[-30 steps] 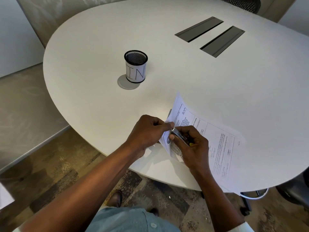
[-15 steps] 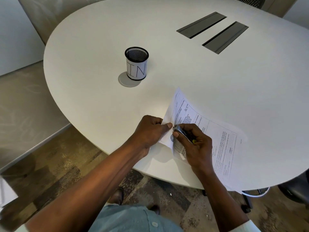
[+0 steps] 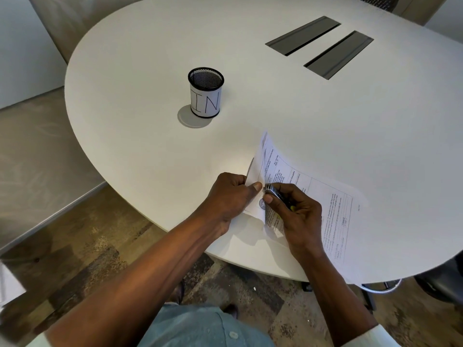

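left hand (image 3: 230, 194) pinches the printed paper (image 3: 335, 204) by a corner; right hand (image 3: 298, 216) grips a silver tool (image 3: 272, 192) there

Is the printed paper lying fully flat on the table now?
No. The left hand pinches the paper at its left edge, holding it up off the table; the rest lies flat.

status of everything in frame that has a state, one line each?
left hand: pinches the papers' raised corner.
right hand: grips the small metal tool.
small metal tool: held, tip at that corner.
papers: print up on the table, near corner lifted.
mesh cup: upright, marked IN, nothing visible inside.
table hatches: both closed.
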Action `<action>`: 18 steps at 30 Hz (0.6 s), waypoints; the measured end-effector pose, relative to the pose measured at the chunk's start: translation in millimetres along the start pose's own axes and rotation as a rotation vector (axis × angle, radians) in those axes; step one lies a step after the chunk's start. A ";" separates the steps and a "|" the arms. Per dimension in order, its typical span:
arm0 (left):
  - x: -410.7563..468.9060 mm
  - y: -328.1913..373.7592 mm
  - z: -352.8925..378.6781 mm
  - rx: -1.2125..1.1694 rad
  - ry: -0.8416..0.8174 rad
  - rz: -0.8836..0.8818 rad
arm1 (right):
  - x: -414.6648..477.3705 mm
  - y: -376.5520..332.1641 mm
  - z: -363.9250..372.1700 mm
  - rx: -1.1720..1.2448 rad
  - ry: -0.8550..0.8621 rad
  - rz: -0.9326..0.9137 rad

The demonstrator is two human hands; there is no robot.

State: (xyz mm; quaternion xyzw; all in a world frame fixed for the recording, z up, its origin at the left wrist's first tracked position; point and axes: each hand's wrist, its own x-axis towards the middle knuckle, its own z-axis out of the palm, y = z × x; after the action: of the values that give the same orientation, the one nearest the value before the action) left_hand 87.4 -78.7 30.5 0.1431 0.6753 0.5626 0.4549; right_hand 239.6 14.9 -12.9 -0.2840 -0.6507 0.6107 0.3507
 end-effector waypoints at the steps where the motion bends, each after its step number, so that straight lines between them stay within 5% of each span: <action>1: 0.9 0.0 0.8 0.008 0.001 0.008 | 0.8 -0.6 -0.3 0.016 0.003 0.013; 18: 12.3 -9.5 -14.1 0.242 0.045 0.061 | 0.0 7.4 6.7 -0.335 -0.047 -0.227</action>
State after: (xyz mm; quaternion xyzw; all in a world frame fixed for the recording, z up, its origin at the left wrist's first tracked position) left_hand 72.8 -82.0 15.8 0.2050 0.7435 0.4938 0.4017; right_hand 233.7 11.6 -20.4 -0.2487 -0.7791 0.4568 0.3499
